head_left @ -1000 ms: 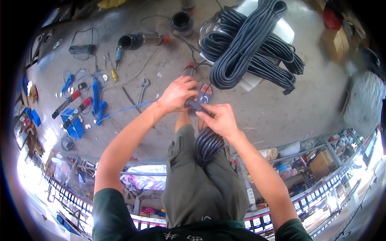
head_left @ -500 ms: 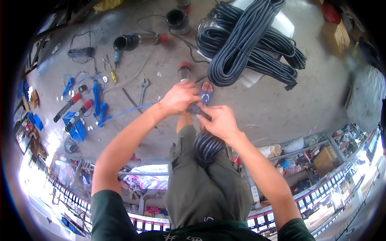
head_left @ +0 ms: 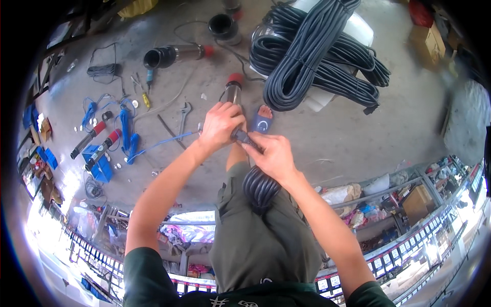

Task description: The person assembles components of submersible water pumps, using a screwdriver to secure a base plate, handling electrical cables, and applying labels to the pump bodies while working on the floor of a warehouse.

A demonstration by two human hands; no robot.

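Both my hands meet in front of my knees around a short dark connector (head_left: 242, 137) on a black cable. My left hand (head_left: 221, 125) is closed round its upper left end, the fingertips partly hidden. My right hand (head_left: 275, 156) grips the lower right end between thumb and fingers. A coil of black cable (head_left: 262, 188) rests on my lap just below. Beyond my left hand a metal cylinder with a red cap (head_left: 234, 81) points away from me; its near end is hidden behind the hand. A blue cord (head_left: 161, 143) runs from the left towards my left wrist.
Large black cable bundles (head_left: 312, 56) lie on a white support at the far right. An adjustable wrench (head_left: 184, 115), yellow-handled pliers (head_left: 146, 99), black pipe fittings (head_left: 159, 56), red-ended cylinders (head_left: 104, 148) and a blue bin (head_left: 99, 163) lie on the floor to the left. Shelving (head_left: 381, 199) stands behind me.
Both hands have shifted slightly left with the connector between them. More of the red-capped cylinder and of my sandalled foot now shows beyond them.
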